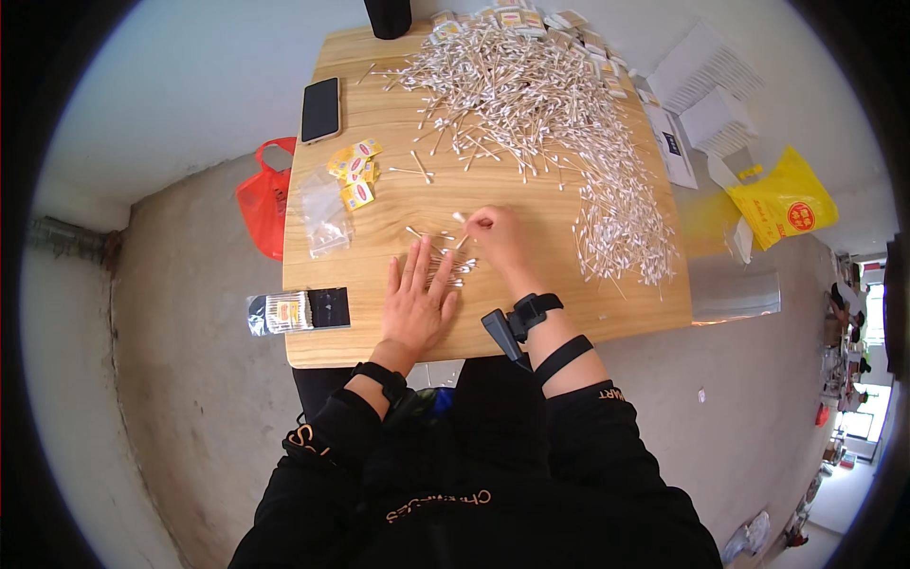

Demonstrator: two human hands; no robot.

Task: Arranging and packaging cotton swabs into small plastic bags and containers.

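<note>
My left hand lies flat on the wooden table with its fingers stretched out, resting at the edge of a small group of cotton swabs. Just right of it, my right hand is closed in a pinch on a cotton swab, whose white tip sticks out left of the fingers; whether more than one is held, I cannot tell. A large heap of loose cotton swabs covers the far side and spreads down the right of the table. A few stray swabs lie beyond my left hand.
On the left are a phone, yellow-and-white paper cards, clear plastic bags and a filled swab pack near the edge. Packed bundles line the far edge. A red bag hangs left, a yellow bag sits right.
</note>
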